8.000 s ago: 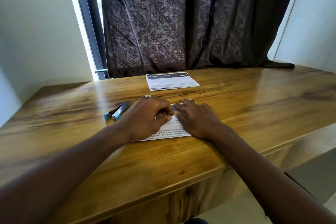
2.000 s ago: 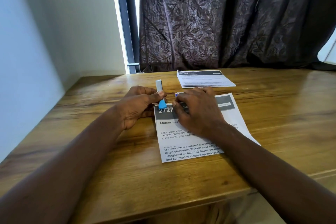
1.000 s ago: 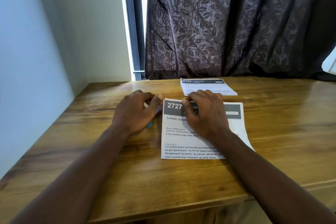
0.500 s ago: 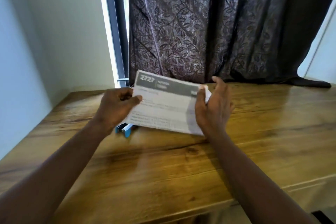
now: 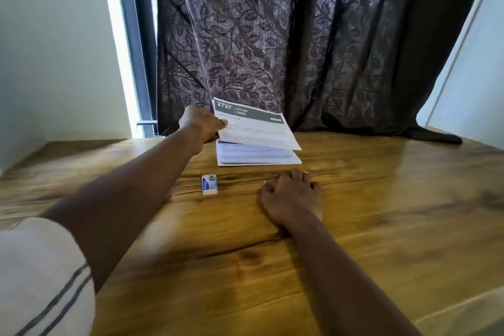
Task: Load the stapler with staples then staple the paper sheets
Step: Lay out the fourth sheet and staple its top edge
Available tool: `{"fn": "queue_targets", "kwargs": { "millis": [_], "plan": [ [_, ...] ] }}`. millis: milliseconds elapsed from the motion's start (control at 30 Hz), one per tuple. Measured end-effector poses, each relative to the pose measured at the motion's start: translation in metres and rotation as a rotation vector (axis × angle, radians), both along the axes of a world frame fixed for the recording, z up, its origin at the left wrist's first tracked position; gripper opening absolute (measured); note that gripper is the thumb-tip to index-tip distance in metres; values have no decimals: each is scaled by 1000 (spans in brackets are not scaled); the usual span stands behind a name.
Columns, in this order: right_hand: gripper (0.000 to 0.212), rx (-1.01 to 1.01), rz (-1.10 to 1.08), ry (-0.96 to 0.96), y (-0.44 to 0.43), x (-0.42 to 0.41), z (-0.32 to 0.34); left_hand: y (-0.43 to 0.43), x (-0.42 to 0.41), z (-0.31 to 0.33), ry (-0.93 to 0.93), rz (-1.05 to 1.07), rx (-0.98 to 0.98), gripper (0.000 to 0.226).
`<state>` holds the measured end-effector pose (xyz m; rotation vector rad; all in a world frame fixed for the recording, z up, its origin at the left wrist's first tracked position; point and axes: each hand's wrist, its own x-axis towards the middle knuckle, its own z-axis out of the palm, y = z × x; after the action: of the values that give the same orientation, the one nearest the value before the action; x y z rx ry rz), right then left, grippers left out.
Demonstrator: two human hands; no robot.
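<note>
Above flat stack (image 5: 256, 157), seemingly thin sheets (image 5: 255, 125)

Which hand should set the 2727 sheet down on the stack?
Left. The left hand already pinches the printed white 2727 sheet by its left edge, held just above the white paper stack. The right hand lies flat on the wooden table, nearer than the stack.

I see the left hand (image 5: 201, 123) pinching the printed sheets (image 5: 256, 128) above the paper stack (image 5: 256, 157), the right hand (image 5: 293, 198) flat on the wooden table (image 5: 381, 213), a staple box (image 5: 209, 184) nearby.
</note>
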<state>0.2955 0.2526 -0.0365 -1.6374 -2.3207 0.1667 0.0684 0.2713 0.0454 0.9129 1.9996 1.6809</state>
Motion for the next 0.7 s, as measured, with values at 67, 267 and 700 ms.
{"fn": "queue_targets", "kwargs": {
  "millis": [67,267,700],
  "plan": [
    [63,14,3,1,-1,-1,2,14,1,-6,84,18,-74,25],
    [60,11,-5,-15,-1,-1,7,25,6,-27,442,131,-297,28],
    [59,-2,2,-14,-1,-1,8,26,-21,-50,693,21,-532,52]
  ]
}}
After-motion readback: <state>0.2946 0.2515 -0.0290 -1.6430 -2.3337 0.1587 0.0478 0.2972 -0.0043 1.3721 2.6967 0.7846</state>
